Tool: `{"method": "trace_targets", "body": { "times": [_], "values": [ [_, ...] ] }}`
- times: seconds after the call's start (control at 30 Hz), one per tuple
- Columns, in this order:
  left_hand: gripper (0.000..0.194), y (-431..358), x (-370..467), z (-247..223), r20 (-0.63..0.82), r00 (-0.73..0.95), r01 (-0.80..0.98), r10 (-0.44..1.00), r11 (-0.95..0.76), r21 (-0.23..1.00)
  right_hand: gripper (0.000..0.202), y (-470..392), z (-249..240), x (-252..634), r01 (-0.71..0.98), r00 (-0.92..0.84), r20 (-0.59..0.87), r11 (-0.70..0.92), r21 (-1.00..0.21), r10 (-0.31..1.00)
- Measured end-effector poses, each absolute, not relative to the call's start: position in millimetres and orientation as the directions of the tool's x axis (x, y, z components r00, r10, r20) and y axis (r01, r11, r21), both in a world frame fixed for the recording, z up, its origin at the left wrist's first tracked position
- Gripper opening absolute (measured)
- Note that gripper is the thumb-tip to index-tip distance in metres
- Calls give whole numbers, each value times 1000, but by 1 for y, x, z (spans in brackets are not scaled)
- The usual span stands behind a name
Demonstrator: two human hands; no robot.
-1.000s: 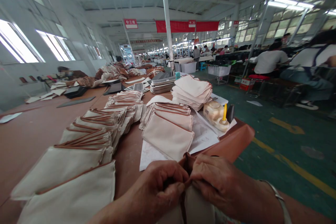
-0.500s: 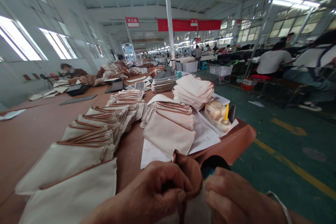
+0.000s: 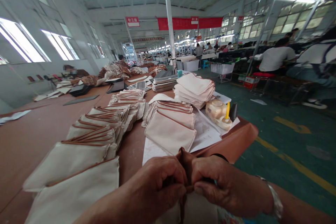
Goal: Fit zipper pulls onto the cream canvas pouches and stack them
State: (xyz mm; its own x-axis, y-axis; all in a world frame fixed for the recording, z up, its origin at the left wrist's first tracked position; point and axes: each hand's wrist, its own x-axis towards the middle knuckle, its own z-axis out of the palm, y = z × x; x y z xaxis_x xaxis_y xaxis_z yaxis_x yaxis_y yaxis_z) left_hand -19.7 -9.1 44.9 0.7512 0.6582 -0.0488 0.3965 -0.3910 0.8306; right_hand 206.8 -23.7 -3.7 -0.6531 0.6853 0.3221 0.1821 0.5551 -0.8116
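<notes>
Closest to me, my left hand and right hand meet knuckle to knuckle at the near edge of the counter. The fingers of both are clenched on the brown trim of a canvas pouch, which hangs between my wrists, mostly below the view. The trim stands up in a soft fold between my thumbs. I judge the pouch light and limp: cloth that sags unless pinched, with the bound edge the only firmer part, so the trim is the place to grip, close on either side of the spot being worked. It looks neither slippery nor fragile, though the fold would slip flat if the grip loosened.

Just beyond my left hand lie finished pouches, overlapping in a row that runs away up the counter. Ahead of my thumbs sits a second fan of pouches resting on white paper sheets. To their right stand a pale plastic bottle and a yellow-tipped applicator, near the counter's corner. Farther on is a folded stack of cloth, then grey trays. Across the green floor, seated people work at other benches.
</notes>
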Motion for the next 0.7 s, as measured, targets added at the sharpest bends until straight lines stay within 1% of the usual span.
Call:
{"method": "trace_targets", "body": {
  "times": [0.07, 0.13, 0.2, 0.27, 0.37, 0.43, 0.53, 0.57, 0.63, 0.7],
  "values": [
    [10, -7, -18, 42, -73, 721, 459, 689, -397, 795, 9, -25, -5, 208, 242, -630, 341, 594, -767, 697],
    [10, -6, -15, 38, -50, 708, 487, 704, -435, 758, 8, -25, -4, 210, 263, -627, 354, 617, -742, 694],
    [10, -5, -14, 34, -3, 719, 475, 695, -487, 733, 13, -23, 0, 211, 247, -643, 310, 573, -781, 700],
    [10, -6, -13, 31, 41, 722, 461, 691, -524, 717, 20, -21, 2, 209, 220, -666, 240, 494, -841, 706],
    [10, -8, -16, 33, 61, 702, 455, 709, -513, 728, 29, -19, -3, 203, 205, -671, 184, 417, -885, 719],
    [10, -9, -22, 37, 18, 699, 432, 715, -442, 786, 32, -18, -9, 201, 170, -648, 190, 384, -908, 737],
    [33, -7, -30, 43, -135, 694, 421, 707, -247, 873, 34, -19, -12, 201, 128, -625, 185, 333, -934, 758],
    [35, -6, -31, 43, -198, 693, 423, 694, -168, 891, 34, -19, -11, 202, 131, -624, 172, 319, -939, 762],
    [28, -3, -32, 42, -296, 683, 405, 667, -8, 914, 34, -20, -9, 204, 151, -621, 140, 293, -944, 771],
    [24, 1, -29, 37, -348, 666, 351, 660, 134, 927, 33, -20, -7, 205, 159, -613, 119, 269, -950, 781]
  ]
}}
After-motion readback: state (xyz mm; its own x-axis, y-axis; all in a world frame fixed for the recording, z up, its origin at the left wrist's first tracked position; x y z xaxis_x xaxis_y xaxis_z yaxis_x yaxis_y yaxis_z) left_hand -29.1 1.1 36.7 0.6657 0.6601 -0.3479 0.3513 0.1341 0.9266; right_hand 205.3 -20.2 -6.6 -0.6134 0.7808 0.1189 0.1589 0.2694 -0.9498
